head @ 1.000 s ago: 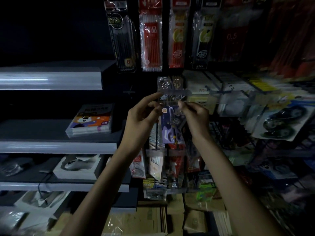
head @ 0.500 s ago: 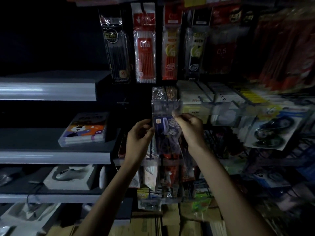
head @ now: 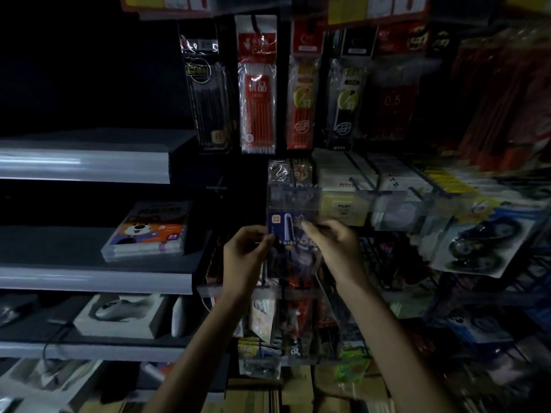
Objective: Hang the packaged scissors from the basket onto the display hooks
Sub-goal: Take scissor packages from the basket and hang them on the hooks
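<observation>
Fingers of the left hand are curled, with thumb and forefinger pinching the left edge of the packaged scissors. This blue-carded pack is held upright in front of the wire display rack, its top just below a clear price strip; dim light hides whether its hang-hole sits on a hook. At the pack's right edge the right hand pinches the upper corner between thumb and bent fingertips, and farther right, well apart from both hands, a blister pack holding two dark round items hangs tilted.
</observation>
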Demonstrator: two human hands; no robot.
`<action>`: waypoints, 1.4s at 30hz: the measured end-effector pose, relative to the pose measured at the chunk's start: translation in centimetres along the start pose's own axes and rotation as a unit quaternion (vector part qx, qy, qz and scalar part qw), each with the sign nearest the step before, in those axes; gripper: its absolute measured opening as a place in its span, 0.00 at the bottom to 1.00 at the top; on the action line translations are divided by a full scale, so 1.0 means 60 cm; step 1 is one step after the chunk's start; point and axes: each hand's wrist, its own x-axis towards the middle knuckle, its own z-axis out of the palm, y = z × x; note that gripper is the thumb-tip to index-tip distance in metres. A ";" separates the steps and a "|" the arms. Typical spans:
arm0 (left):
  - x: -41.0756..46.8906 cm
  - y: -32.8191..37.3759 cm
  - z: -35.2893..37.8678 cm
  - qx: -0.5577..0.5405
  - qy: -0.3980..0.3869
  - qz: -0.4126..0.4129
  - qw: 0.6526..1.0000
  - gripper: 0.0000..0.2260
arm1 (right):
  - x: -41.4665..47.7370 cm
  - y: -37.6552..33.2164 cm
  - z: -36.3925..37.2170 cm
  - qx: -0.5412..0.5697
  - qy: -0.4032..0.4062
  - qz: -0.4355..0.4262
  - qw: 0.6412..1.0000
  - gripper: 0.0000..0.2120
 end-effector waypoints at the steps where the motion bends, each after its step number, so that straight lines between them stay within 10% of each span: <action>1: -0.001 -0.001 0.001 -0.003 0.006 0.003 1.000 0.04 | -0.007 0.006 -0.004 -0.024 -0.001 -0.007 1.000 0.12; 15: -0.047 -0.022 0.002 0.027 0.003 0.055 0.998 0.12 | -0.064 0.052 -0.001 -0.164 -0.010 -0.042 0.986 0.33; 42: 0.049 -0.055 0.034 0.061 -0.015 0.024 0.998 0.17 | 0.040 0.049 0.031 -0.231 0.013 0.002 0.973 0.34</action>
